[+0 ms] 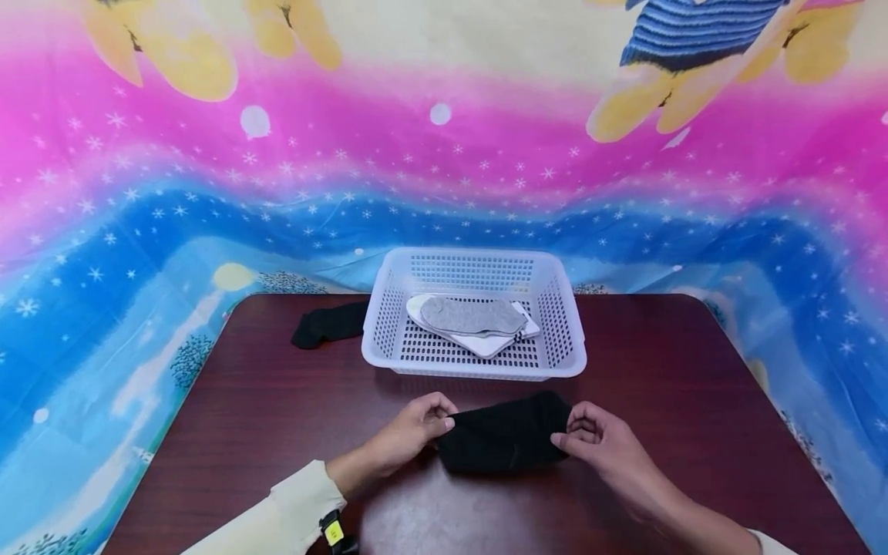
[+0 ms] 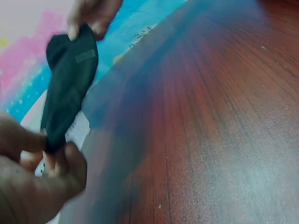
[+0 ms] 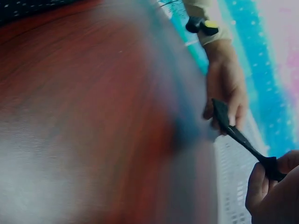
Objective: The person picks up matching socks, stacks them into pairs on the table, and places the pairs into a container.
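A black sock is stretched between both hands above the table, in front of the basket. My left hand pinches its left end between thumb and fingers. At the other end, my right hand pinches the fabric the same way. The left wrist view shows the black sock lengthwise, with a small greyish patch near the far end. Seen from the right wrist, the black sock looks thin, nearly edge-on. Inside the white plastic basket lie a grey sock and white socks under it.
Another black sock lies left of the basket, its right end hidden behind the basket wall. The dark red-brown table has rounded back corners. A patterned cloth hangs behind and around it.
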### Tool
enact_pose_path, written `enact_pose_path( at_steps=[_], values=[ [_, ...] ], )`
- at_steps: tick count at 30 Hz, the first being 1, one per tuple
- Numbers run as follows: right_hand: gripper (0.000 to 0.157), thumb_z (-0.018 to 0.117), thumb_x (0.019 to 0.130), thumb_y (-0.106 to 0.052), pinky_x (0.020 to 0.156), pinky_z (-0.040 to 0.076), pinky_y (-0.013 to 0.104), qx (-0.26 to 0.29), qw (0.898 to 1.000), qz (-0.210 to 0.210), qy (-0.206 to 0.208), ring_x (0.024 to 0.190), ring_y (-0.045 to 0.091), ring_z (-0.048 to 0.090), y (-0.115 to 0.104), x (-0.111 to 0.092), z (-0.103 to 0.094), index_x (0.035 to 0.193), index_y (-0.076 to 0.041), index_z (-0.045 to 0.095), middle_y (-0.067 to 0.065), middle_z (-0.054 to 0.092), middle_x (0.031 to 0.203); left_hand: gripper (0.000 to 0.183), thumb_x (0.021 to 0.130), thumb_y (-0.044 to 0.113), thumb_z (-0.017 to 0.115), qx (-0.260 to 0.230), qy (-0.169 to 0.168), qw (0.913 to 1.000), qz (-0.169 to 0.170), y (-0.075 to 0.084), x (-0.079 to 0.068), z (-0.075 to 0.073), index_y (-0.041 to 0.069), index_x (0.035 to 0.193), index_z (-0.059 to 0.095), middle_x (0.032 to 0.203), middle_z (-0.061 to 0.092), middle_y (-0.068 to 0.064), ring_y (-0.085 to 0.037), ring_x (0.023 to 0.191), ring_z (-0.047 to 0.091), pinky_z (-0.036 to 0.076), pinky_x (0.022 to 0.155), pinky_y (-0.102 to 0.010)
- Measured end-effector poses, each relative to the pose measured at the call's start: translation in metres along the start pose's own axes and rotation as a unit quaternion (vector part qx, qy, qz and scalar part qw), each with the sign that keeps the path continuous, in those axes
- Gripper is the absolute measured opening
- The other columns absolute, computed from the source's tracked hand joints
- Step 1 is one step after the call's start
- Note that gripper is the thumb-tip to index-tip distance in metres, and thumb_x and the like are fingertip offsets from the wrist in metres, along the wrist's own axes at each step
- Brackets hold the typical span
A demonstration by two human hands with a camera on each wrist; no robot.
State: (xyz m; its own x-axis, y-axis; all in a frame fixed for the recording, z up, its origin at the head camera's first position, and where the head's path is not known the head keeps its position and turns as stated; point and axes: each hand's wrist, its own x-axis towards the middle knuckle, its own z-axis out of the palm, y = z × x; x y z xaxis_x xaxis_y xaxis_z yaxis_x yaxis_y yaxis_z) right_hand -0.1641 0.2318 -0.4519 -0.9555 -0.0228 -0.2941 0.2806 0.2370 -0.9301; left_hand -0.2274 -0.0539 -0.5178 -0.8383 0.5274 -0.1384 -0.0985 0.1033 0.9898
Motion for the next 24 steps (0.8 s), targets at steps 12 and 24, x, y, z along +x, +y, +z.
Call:
enact_pose_path(
  at_steps=[12,24],
  values=[
    [0.032,0.075,0.08,-0.009,0.064,0.053,0.027,-0.043,0.998,0.019,0.028,0.069,0.013,0.059,0.055,0.036,0.017,0.098,0.004,0.052,0.008,0.059,0.084,0.011,0.086,-0.004,0.063,0.3,0.138,0.9428,0.049,-0.012,-0.001,0.008,0.007,0.086,0.06,0.081,0.048,0.0,-0.007,0.074,0.046,0.041,0.067,-0.019],
    [0.037,0.081,0.071,-0.006,0.056,0.052,0.025,-0.142,0.987,-0.009,0.081,0.064,0.013,0.056,0.062,0.048,0.026,0.092,-0.001,0.052,0.008,0.058,0.083,0.01,0.081,-0.003,0.067,0.366,0.144,0.9173,0.065,-0.011,0.005,0.008,0.006,0.083,0.062,0.077,0.05,-0.001,-0.007,0.07,0.046,0.042,0.063,-0.019]
  ],
)
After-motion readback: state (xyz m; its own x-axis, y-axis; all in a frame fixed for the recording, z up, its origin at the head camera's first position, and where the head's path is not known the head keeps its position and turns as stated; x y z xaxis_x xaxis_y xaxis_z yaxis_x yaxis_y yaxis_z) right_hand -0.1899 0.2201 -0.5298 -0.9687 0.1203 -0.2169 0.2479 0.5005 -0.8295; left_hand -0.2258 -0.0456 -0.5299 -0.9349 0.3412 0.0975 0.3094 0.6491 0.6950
